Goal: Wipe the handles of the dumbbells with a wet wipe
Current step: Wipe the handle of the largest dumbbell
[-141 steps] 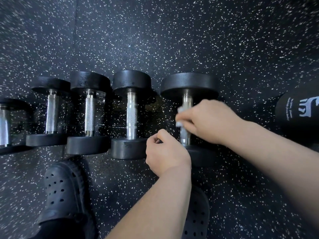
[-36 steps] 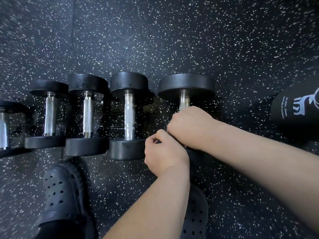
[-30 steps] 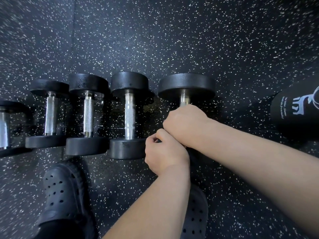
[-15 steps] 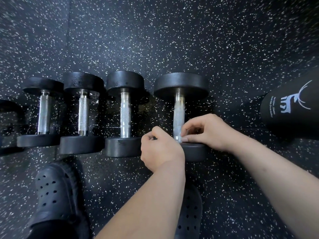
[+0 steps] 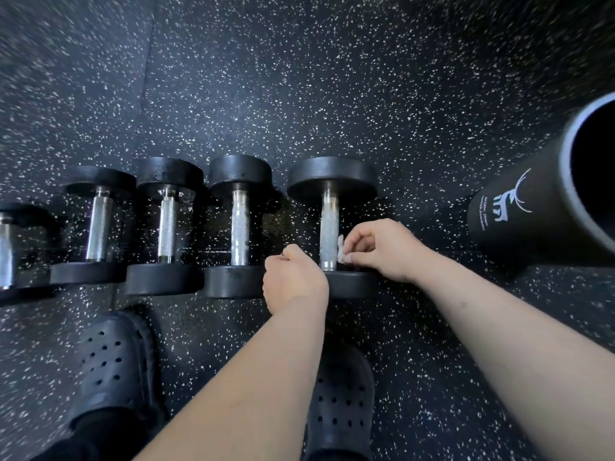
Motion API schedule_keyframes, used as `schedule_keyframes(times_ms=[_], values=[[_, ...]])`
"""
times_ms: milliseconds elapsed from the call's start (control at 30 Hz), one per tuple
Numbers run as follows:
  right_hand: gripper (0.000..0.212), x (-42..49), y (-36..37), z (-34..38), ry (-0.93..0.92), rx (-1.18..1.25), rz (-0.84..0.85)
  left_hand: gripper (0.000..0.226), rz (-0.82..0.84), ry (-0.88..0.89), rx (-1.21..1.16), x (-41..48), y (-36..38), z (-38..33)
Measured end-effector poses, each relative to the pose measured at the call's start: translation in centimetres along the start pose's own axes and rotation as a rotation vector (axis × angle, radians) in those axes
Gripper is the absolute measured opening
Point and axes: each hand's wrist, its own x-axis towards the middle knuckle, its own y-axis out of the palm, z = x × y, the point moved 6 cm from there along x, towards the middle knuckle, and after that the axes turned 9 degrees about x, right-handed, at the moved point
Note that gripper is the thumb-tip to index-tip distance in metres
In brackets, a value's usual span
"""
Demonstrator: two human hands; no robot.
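The right hand (image 5: pixel 382 249) pinched a small white wet wipe (image 5: pixel 341 249) between thumb and fingertips, the other fingers loosely bent. The wipe stood just to the right of the rightmost dumbbell's handle (image 5: pixel 328 227), at its lower end, touching it or a hair off; which could not be told.

The left hand (image 5: pixel 294 282) sat at the left edge of that dumbbell's near head (image 5: pixel 352 284), its fingers curled under. Whether they clasped the head or only rested against it could not be told.

The rightmost dumbbell (image 5: pixel 332 181) lay on the speckled black floor (image 5: pixel 299 94) with its handle running away from the person, bare along the upper part.

To its left, a narrow gap of floor parted it from the next dumbbell (image 5: pixel 240 224). Two more (image 5: pixel 167 227) (image 5: pixel 99 224) lay further left in the same row, close together, and a fifth (image 5: pixel 6 254) was cut off by the picture's edge.

To its right, a stretch of open floor lay between it and a black cylinder (image 5: pixel 519 221) with a white mark, lying on its side. Beyond its far head the floor was open.

On its near side, a black clog (image 5: pixel 342 394) stood just below the near head, under the left forearm. A second clog (image 5: pixel 113 364) stood well to the left of it, below the middle of the row.
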Motion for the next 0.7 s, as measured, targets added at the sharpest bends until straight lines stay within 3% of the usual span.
schedule_keyframes(times_ms=[200,367,700], values=[[0.014,-3.5,-2.9,5.9,-0.073,0.0,-0.036,0.043,0.035,0.272,0.213,-4.5,-2.0,-2.9],[0.01,-8.4,-5.9,12.9,-0.175,0.018,-0.11,0.033,0.09,0.635,0.181,-10.4,-6.2,-8.1],[0.01,-23.4,-11.6,25.3,-0.341,-0.134,-0.286,0.015,0.061,1.093,0.072,-24.1,-16.9,-13.2]])
